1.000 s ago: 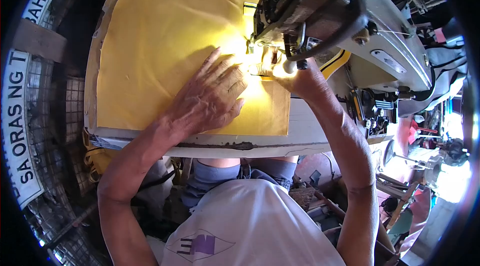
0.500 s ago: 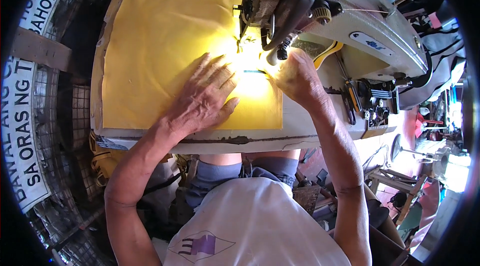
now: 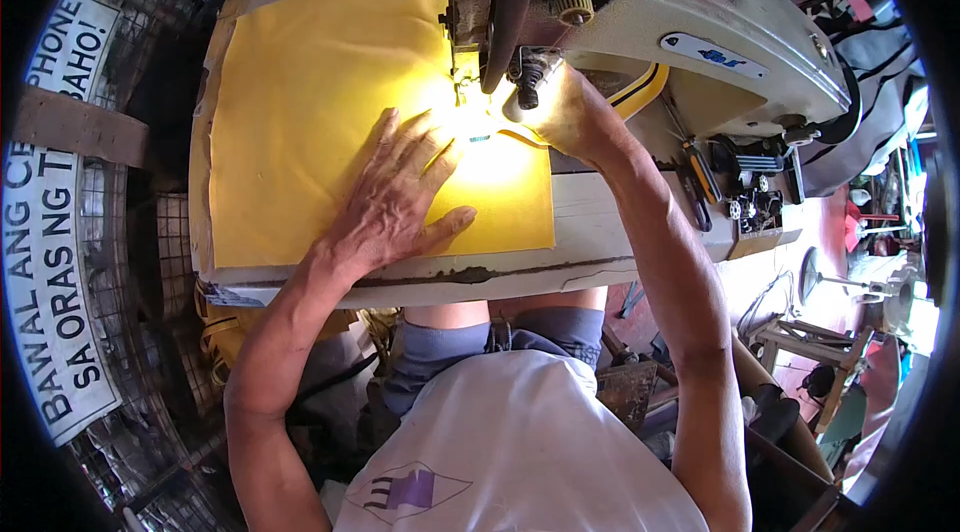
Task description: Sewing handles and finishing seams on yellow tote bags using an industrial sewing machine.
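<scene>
The yellow sheet [image 3: 290, 122] lies on the table [image 3: 590, 222] at eleven o'clock in the view. Near its six o'clock, the left hand [image 3: 395, 197] rests palm-down, fingers spread. At its three o'clock is the right hand [image 3: 572, 117]; glare hides its fingers, so its grip cannot be told. Beyond, a yellow strip [image 3: 645, 92] curves toward two o'clock beneath the sewing machine [image 3: 690, 2].
</scene>
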`<action>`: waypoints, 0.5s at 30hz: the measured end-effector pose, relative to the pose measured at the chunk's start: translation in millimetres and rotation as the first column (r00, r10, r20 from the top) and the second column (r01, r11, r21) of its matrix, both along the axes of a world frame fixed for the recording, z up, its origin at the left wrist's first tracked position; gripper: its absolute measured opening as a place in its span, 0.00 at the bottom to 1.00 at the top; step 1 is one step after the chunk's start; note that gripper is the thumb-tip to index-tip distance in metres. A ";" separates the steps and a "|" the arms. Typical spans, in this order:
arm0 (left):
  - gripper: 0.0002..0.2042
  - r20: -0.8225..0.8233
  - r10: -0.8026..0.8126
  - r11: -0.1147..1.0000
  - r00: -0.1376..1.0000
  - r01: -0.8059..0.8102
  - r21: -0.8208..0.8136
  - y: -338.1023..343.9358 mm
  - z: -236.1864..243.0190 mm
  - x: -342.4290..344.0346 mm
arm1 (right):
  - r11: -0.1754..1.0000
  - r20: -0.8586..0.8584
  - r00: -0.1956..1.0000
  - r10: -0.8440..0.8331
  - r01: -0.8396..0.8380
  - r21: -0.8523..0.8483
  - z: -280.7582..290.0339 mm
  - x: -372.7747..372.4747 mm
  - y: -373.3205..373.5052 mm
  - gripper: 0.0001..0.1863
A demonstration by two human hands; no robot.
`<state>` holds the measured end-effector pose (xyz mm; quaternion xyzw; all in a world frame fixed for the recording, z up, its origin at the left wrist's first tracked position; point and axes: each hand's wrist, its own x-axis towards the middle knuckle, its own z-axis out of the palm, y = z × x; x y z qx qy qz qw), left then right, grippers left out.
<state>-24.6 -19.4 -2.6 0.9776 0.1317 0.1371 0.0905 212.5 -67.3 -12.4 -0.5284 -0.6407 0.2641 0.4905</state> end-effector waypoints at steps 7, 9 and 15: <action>0.30 0.014 0.021 1.000 1.000 -0.021 0.008 -4.0 -2.0 -1.2 | 0.998 0.071 0.996 0.058 -0.056 -0.028 -6.2 8.0 -7.5 0.11; 0.30 0.008 0.032 0.999 0.999 -0.032 0.008 -5.7 -1.8 -2.5 | 0.999 0.099 0.995 0.013 -0.010 -0.036 -8.4 3.4 -6.1 0.11; 0.30 0.006 0.031 1.000 0.999 -0.031 0.004 -6.3 -1.6 -5.1 | 0.986 0.103 0.981 -0.167 0.164 0.029 -11.9 -13.7 -2.5 0.10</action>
